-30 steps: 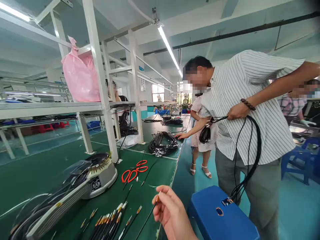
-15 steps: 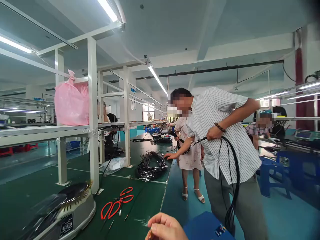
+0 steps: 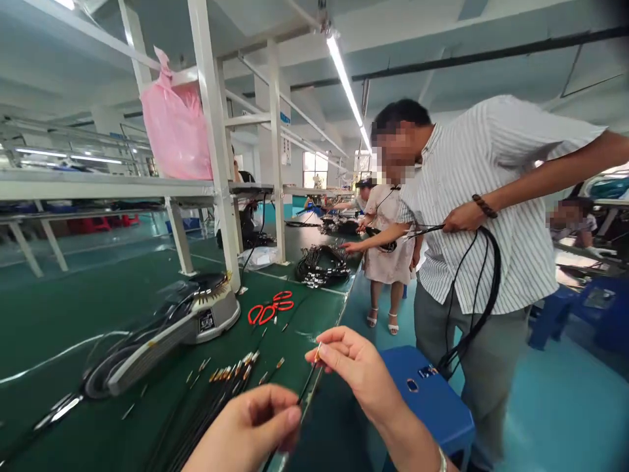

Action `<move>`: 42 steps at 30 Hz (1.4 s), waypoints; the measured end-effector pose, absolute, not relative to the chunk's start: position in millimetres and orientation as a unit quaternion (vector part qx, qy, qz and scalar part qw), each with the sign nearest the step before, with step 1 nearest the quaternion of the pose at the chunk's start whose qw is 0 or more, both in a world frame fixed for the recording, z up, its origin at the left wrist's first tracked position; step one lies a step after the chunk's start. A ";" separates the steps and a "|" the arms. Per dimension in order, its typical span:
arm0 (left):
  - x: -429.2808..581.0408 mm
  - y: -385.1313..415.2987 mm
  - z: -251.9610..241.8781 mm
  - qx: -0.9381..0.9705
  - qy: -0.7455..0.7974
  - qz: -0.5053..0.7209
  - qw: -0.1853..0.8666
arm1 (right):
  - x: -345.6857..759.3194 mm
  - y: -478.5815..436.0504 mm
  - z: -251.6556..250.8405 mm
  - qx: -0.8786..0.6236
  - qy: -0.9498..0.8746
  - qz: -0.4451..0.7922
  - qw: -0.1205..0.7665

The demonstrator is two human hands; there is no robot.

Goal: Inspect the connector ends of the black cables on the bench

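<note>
A thin black cable [image 3: 308,382] runs between my two hands above the table's front edge. My left hand [image 3: 255,419] pinches it with thumb and fingers. Its metal-tipped end [image 3: 318,353] is pinched in my right hand [image 3: 351,360], and fingers partly cover that tip. Left of my hands, a bundle of black cables [image 3: 211,400] with brass and silver ends lies on the green table [image 3: 170,351]. Two pairs of red-handled scissors [image 3: 270,308] lie farther back.
A grey machine [image 3: 216,318] stands left on the table. A coiled cable bundle [image 3: 322,265] lies beyond the scissors. At right, a person [image 3: 472,170] leans over holding black cables, beside a blue stool [image 3: 427,387]. A pink bag [image 3: 177,128] sits on the shelf.
The view has tilted down and shifted left. My left hand and the cable bundle have come into sight. My right hand appears higher, with the cable now visible between both hands.
</note>
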State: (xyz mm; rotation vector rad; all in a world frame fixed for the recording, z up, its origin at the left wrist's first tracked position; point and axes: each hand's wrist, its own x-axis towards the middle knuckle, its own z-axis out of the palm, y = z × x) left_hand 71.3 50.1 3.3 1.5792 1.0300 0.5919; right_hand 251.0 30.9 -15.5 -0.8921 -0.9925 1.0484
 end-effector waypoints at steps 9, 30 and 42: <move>116.5 61.3 15.6 0.649 0.443 0.250 0.566 | 292.7 39.3 -31.8 -0.438 -0.472 0.471 0.604; 117.8 62.9 -6.1 0.665 0.473 0.211 0.538 | 289.1 35.4 -50.3 -0.483 -0.483 0.468 0.561; 120.8 59.5 -2.6 0.643 0.475 0.204 0.565 | 287.5 31.0 -54.2 -0.462 -0.501 0.455 0.574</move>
